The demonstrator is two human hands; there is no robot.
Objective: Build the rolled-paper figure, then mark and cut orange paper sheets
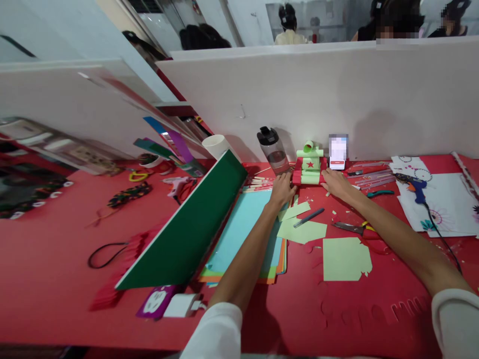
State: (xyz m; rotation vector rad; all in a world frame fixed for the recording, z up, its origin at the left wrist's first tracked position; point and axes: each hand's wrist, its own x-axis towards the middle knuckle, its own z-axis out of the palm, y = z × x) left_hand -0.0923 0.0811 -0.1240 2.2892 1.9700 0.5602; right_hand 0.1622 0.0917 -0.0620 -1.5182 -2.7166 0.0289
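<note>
A small light-green and red paper tank (pixel 310 177) with a red star on its front stands near the back panel. My left hand (pixel 283 190) grips its lower left side, fingers curled at the red edge. At the opposite side, my right hand (pixel 335 183) is closed on the lower right corner; its fingertips are partly hidden. Just behind my right hand a phone (pixel 337 151) leans upright against the panel. Below the hands lie light-green paper scraps (pixel 299 230) with a dark pen (pixel 309 218) across them.
A clear bottle (pixel 275 152) stands left of the tank. A tilted green board (pixel 187 234) rises beside stacked coloured paper (pixel 239 229). Scissors (pixel 354 228) lie by my right forearm, a cut green sheet (pixel 346 259) nearer. A blue glue gun (pixel 418 189) rests at right.
</note>
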